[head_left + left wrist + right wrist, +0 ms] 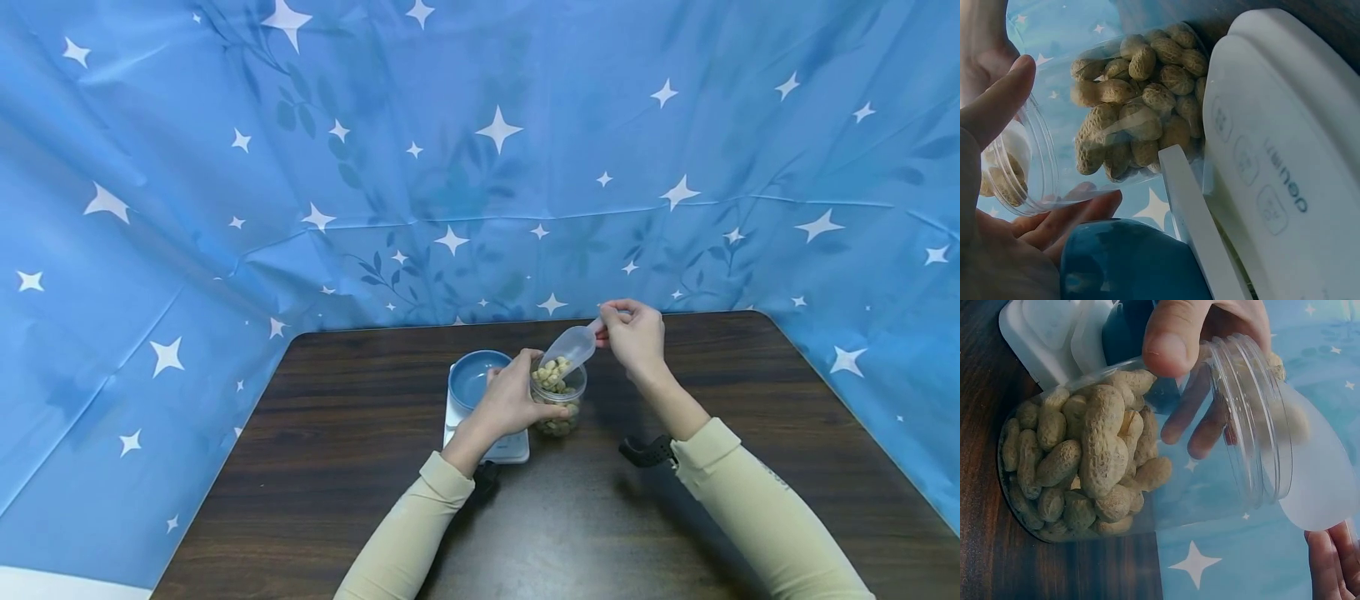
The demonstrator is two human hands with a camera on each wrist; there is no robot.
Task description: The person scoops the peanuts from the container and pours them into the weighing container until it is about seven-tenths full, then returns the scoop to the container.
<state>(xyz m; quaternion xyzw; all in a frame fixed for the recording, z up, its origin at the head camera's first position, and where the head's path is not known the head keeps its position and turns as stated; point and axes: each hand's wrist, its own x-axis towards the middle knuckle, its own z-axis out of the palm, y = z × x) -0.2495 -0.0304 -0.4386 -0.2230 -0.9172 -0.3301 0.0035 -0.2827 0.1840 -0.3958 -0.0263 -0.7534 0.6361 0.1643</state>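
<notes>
My left hand (512, 402) grips a clear screw-neck jar (1191, 506) around its upper part, thumb on one side and fingers on the other. Unshelled peanuts (1100, 440) fill the lower part of the jar. My right hand (636, 335) pinches the handle of a translucent scoop (576, 342). The scoop slants down into the jar's mouth, and several peanuts lie in it. Just left of the jar, a blue bowl (468, 379) sits on a white kitchen scale (510, 450), partly hidden behind my left hand and forearm.
A dark wood-grain table (337, 467) carries everything. A black strap (647, 451) hangs at the right wrist. Behind the table's far edge rises a blue curtain (420, 167) with white stars. The scale's printed buttons (1246, 161) face the near side.
</notes>
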